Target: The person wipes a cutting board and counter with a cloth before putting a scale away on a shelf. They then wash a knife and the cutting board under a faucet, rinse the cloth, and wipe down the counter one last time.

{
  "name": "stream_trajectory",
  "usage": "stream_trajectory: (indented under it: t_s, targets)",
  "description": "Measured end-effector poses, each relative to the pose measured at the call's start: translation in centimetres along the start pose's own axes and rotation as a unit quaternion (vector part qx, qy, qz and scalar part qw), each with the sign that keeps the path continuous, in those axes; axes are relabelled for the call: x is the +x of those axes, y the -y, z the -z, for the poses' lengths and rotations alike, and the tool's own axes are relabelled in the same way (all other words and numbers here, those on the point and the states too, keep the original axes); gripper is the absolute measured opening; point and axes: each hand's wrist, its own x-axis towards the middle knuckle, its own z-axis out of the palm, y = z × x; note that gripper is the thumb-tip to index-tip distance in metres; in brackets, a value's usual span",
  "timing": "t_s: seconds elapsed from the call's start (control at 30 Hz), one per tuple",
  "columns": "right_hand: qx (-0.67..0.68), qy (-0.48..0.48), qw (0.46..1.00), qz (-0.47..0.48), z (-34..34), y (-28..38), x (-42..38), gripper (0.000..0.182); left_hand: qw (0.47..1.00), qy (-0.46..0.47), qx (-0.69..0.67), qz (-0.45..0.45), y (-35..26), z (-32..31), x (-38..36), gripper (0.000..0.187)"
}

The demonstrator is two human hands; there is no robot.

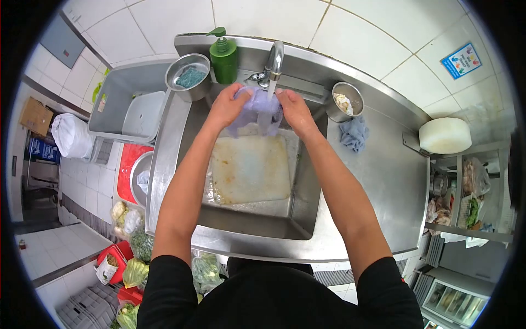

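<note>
A light purple cloth [246, 115] is stretched between my two hands under the tap [275, 57]. Water runs from the spout onto it. My left hand [226, 107] is closed on the cloth's left side, and my right hand [296, 111] grips its right side. Below the cloth, a stained whitish board [253, 170] lies flat in the steel sink [274, 223]. Behind my left hand stand a green pump bottle [223, 61] and a steel pot [192, 90] with a teal scouring pad [189, 78] in it.
Right of the sink, a steel pot [334, 109] holds whitish scraps, with a crumpled blue-grey cloth [354, 135] beside it on the steel counter [378, 186]. A grey tub [112, 90] stands at left. Bagged vegetables [136, 272] sit at lower left.
</note>
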Motion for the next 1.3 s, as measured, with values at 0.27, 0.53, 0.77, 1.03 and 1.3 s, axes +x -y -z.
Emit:
stream_trajectory:
  t_s: [0.27,0.53,0.77,1.03,1.3]
  targets:
    - [0.004,0.089,0.992,0.086,0.6,2.2,-1.5,0.032,0.991,0.128,-0.016,-0.033,-2.2,-0.7,1.2,0.022]
    - [-0.036,0.000,0.996,0.079,2.0,3.3,-2.1,0.029,0.984,0.092,0.141,-0.063,-2.9,-1.2,0.2,0.020]
    - [-0.124,0.076,0.985,0.092,0.8,-0.4,-0.7,0.033,0.992,0.095,0.071,-0.048,-5.8,-1.7,0.3,0.021]
    - [-0.250,0.070,0.961,0.091,-0.1,2.5,0.3,0.033,0.991,0.047,-0.127,-0.018,5.3,-3.6,-1.0,0.030]
    - [0.033,0.017,0.999,-0.033,3.0,-2.3,-2.8,0.040,0.995,0.004,-0.006,0.101,6.9,-6.2,1.3,0.038]
